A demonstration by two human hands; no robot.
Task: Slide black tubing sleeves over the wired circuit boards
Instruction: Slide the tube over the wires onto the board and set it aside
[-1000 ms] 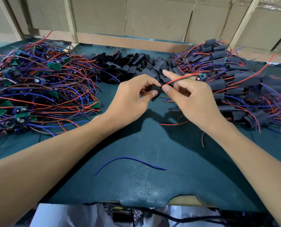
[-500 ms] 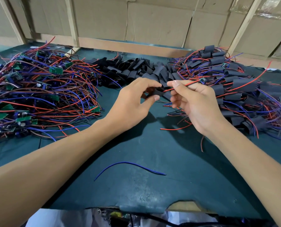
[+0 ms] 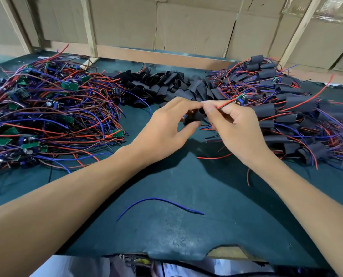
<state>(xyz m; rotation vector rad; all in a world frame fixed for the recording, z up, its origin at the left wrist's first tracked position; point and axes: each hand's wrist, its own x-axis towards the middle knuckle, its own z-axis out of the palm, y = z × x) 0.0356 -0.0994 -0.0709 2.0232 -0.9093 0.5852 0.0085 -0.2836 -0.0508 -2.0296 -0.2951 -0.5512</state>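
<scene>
Left hand: the left hand (image 3: 166, 126) pinches a black tubing sleeve (image 3: 193, 117) between thumb and fingers, just above the green mat (image 3: 186, 226).
Right hand: the right hand (image 3: 232, 128) pinches red and blue wires (image 3: 225, 104) leading to a small circuit board (image 3: 241, 99), wire ends at the sleeve's mouth.
Left pile: bare wired boards (image 3: 46, 116).
Middle pile: empty sleeves (image 3: 166, 82).
Right pile: sleeved boards (image 3: 286, 108).
Near edge: a loose blue wire (image 3: 158, 200).

No writing can be read anywhere: the green circuit boards (image 3: 70, 85) heaped beyond the left hand (image 3: 167, 127) are too small and blurred to show markings, and the cardboard wall (image 3: 194, 27) behind both hands carries no legible print.
</scene>
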